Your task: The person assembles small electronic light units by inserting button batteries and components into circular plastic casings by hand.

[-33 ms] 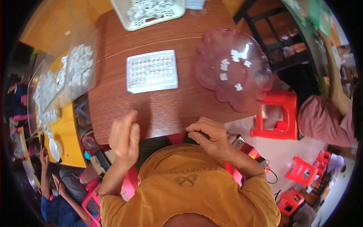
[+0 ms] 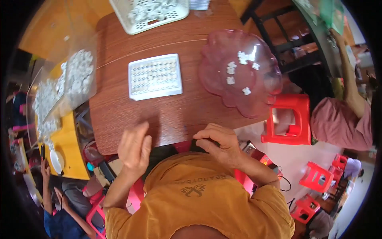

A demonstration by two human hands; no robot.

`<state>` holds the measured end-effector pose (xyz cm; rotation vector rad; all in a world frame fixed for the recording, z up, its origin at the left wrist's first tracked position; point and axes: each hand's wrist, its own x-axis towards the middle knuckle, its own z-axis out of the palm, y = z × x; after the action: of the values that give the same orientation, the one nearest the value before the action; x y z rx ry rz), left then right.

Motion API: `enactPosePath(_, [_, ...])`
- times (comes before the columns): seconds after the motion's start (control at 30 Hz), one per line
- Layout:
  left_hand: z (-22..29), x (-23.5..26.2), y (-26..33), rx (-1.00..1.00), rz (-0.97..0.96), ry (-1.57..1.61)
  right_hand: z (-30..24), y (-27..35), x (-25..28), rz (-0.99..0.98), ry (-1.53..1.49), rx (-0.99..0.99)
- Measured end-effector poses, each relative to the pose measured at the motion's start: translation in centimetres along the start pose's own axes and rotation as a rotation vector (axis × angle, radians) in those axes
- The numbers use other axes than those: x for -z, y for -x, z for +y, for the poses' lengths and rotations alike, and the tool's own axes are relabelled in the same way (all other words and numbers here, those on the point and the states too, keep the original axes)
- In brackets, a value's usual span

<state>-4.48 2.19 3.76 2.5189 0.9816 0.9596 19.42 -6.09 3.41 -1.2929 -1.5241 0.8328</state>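
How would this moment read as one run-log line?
left hand: near table | right hand: loosely curled | white tray: on table | bowl: holds white pieces

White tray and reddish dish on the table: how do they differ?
Shape: the white tray is rectangular; the reddish dish is roundish with a scalloped rim.
Size: the dish looks larger than the tray.
Contents: the tray holds small pale pieces in rows; the dish holds a few scattered white pieces.
Both rest on the brown table.
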Motion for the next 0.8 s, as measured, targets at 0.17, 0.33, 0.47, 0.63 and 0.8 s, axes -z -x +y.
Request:
enactPosePath(0.17, [0.4, -3.3, 0.5, 0.096, -0.056, 0.291, -2.5, -3.2, 4.6, -0.094, 0.09, 0.091])
enactPosePath(0.33, [-0.2, -5.8, 0.9, 0.304, -0.028, 0.447, -3.3, -13.1, 7.6, -0.006, 0.229, -0.159])
enactPosePath(0.47, [-0.4, -7.0, -0.4, 0.275, -0.054, 0.47, 5.6, -24.6, 7.3, 0.075, 0.26, -0.002])
enactPosePath(0.63, [-1.0, -7.3, -1.0, 0.234, -0.041, 0.435, 9.7, -33.0, 1.8, 0.131, 0.779, 0.082])
enactPosePath(0.8, [-1.5, -7.3, -1.3, 0.217, -0.033, 0.466, 10.7, -36.1, -1.2, 0.045, 0.915, -0.004])
